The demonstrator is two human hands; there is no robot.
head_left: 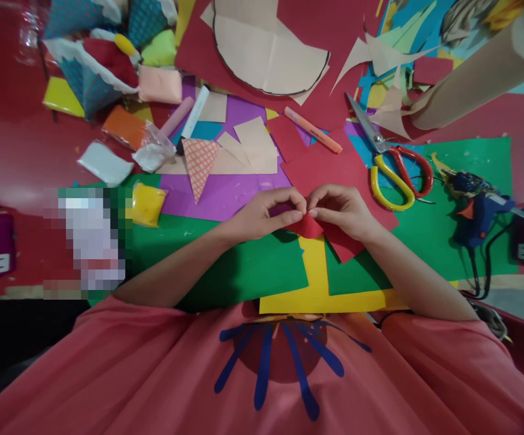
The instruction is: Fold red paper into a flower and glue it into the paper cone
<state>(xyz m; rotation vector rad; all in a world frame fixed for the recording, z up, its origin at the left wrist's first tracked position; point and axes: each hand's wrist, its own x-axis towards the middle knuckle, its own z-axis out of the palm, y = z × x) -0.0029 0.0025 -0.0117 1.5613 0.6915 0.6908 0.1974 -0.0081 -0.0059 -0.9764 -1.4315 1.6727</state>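
Close together near the middle of the view, my left hand (pixel 266 212) and my right hand (pixel 346 210) pinch a small red paper piece (pixel 309 226) between thumbs and fingertips. Its lower part fans out below my fingers. Under and behind my hands lie red paper sheets (pixel 329 166), with one corner showing below my right hand. Scissors (pixel 391 151) with one yellow and one red handle rest to the right of my right hand. An orange marker (pixel 314 130) lies beyond my hands. A patterned paper triangle (pixel 199 163) is up and left of my left hand.
A blue glue gun (pixel 482 220) with its cable sits at the right on green paper (pixel 470 157). A brown paper tube (pixel 474 75) stands at the upper right. Packets of coloured clay (pixel 148 204) and blue cones (pixel 92 81) are at the left. Cream paper (pixel 266 51) lies at the top.
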